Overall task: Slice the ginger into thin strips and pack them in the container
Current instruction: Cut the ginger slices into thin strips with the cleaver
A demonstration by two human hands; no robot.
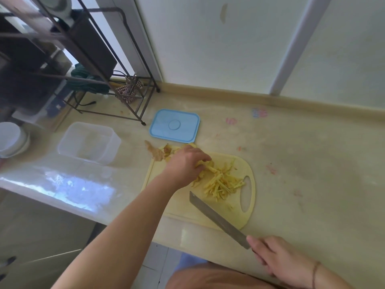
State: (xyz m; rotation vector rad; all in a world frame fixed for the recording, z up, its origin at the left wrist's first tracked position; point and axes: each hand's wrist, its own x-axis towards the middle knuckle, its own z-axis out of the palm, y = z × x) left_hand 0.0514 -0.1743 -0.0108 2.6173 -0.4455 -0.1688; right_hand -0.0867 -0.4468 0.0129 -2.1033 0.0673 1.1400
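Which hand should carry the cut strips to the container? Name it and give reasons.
Left, probably. The left hand already rests on the ginger strips, and the clear container stands open on its side. The right hand grips the knife.

No readable text in the head view.
Faint pink and bluish marks [259,112] on the countertop [312,163], right of centre in the frame, are too blurred to read as letters or numbers; the blue lid [174,125] bears only a plain moulded circle.
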